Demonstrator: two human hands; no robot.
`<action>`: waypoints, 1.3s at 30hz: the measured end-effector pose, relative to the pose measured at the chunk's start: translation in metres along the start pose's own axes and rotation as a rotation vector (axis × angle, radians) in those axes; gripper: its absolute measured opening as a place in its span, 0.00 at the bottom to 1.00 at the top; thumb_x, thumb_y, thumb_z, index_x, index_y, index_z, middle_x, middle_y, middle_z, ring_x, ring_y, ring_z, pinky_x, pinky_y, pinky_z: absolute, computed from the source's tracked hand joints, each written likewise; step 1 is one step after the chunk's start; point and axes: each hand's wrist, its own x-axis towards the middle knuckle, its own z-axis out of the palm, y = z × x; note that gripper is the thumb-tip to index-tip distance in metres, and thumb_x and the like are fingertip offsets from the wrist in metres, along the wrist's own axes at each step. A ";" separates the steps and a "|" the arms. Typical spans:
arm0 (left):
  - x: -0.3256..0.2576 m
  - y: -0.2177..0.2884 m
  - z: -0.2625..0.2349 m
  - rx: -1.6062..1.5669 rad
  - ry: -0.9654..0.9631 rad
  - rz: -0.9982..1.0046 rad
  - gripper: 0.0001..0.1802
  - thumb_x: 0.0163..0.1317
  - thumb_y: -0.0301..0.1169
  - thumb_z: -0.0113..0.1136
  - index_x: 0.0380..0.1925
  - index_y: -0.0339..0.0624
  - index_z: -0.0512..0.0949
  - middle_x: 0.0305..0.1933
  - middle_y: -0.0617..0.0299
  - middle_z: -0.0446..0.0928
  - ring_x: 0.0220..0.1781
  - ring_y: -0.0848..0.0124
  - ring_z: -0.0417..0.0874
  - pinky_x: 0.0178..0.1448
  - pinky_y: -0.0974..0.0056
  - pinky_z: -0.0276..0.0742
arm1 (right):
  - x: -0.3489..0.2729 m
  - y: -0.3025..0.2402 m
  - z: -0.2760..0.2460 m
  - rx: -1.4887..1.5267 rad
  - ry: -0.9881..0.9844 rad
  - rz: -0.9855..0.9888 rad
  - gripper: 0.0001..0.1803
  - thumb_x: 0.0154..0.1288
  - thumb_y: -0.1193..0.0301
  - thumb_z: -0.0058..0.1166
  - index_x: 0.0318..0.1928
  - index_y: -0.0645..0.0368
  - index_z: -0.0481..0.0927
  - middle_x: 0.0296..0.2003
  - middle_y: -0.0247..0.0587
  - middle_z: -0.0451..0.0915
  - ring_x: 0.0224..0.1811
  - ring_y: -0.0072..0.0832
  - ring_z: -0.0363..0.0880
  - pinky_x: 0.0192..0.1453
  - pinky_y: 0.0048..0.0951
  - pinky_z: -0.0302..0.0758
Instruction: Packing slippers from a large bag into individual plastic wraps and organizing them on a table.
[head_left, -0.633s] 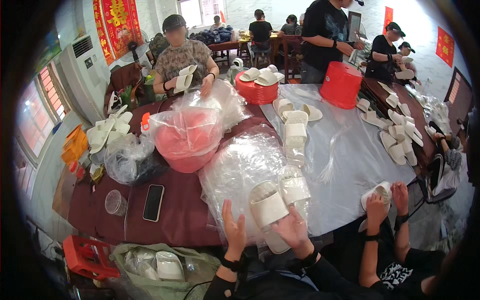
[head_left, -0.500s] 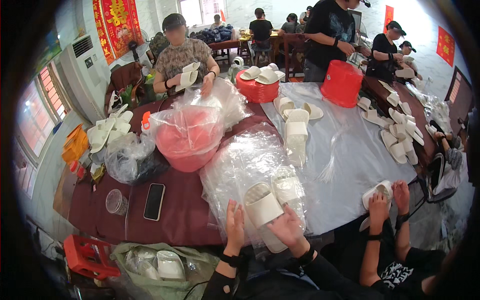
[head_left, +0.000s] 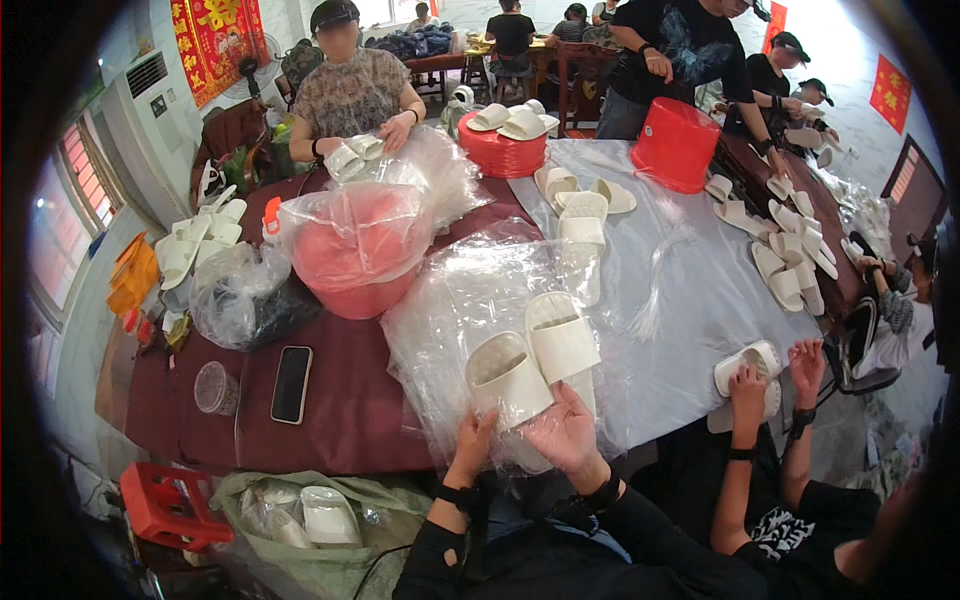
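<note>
Two cream slide slippers lie side by side on a pile of clear plastic bags (head_left: 440, 305) in front of me. The left slipper (head_left: 512, 385) sits lower and nearer; the right slipper (head_left: 563, 340) rests a little farther off. My left hand (head_left: 472, 445) is at the near left edge of the left slipper, fingers curled against it. Palm up, my right hand (head_left: 562, 432) has its fingers stretched along the near side of the pair, touching at the strap. Thin plastic also spreads below the slippers, around both hands.
A phone (head_left: 290, 385) and a clear round tub (head_left: 216, 390) lie left. Beyond stands a bagged red bucket (head_left: 365, 255). An open sack (head_left: 400, 525) holding slippers and a red stool (head_left: 170, 505) are lower left. At right, a co-worker's hands (head_left: 750, 395) hold slippers.
The view has shifted slightly. My hands have come in against the slippers, the left fingers curling onto one. Across the table, a person has lowered a slipper pair toward the plastic bags.
</note>
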 end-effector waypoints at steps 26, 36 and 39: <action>0.029 0.105 -0.002 0.791 0.204 0.340 0.27 0.60 0.32 0.48 0.59 0.31 0.60 0.62 0.41 0.60 0.65 0.52 0.59 0.67 0.57 0.53 | 0.065 -0.025 -0.080 -0.785 0.082 -0.259 0.38 0.65 0.74 0.42 0.69 0.52 0.36 0.60 0.48 0.60 0.63 0.33 0.58 0.64 0.31 0.55; 0.175 0.078 -0.103 1.182 0.142 0.294 0.24 0.59 0.31 0.44 0.56 0.33 0.65 0.62 0.40 0.61 0.64 0.46 0.59 0.66 0.56 0.56 | 0.067 -0.007 -0.087 -0.913 0.174 -0.326 0.37 0.61 0.81 0.42 0.68 0.55 0.43 0.57 0.42 0.63 0.60 0.30 0.62 0.64 0.29 0.59; 0.180 0.066 -0.105 1.397 0.016 0.219 0.24 0.60 0.34 0.43 0.57 0.37 0.65 0.63 0.42 0.60 0.65 0.48 0.58 0.67 0.55 0.54 | 0.066 -0.008 -0.095 -0.922 0.101 -0.375 0.36 0.63 0.78 0.44 0.68 0.54 0.43 0.58 0.52 0.62 0.62 0.34 0.61 0.65 0.31 0.56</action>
